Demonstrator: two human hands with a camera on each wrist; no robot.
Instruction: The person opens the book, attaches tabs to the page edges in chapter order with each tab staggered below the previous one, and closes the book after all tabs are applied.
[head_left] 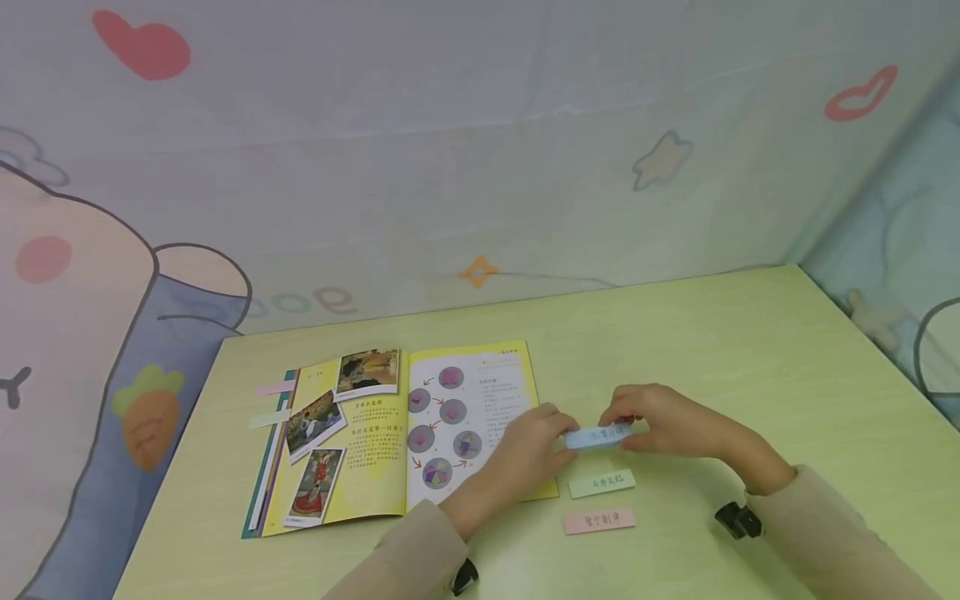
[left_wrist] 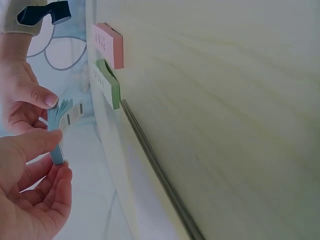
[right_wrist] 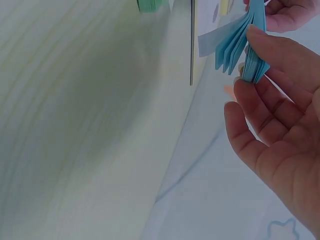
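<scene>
Both hands hold a small blue pad of sticky strips (head_left: 597, 436) just above the pale green table (head_left: 750, 350). The left hand (head_left: 525, 454) pinches one end and the right hand (head_left: 660, 421) fans the sheets, likely to peel one off. An open yellow picture book (head_left: 397, 433) lies close by.

Handwriting on the blue sticky-note pad (head_left: 597, 436): too small.

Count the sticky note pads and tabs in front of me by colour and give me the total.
Blue pad, held between left hand and right hand: 1
Green pad on the table: 1
Pink pad on the table: 1
Pink tab at the magazine's edge: 1
Pale green tab at the magazine's edge: 1
Total: 5
</scene>
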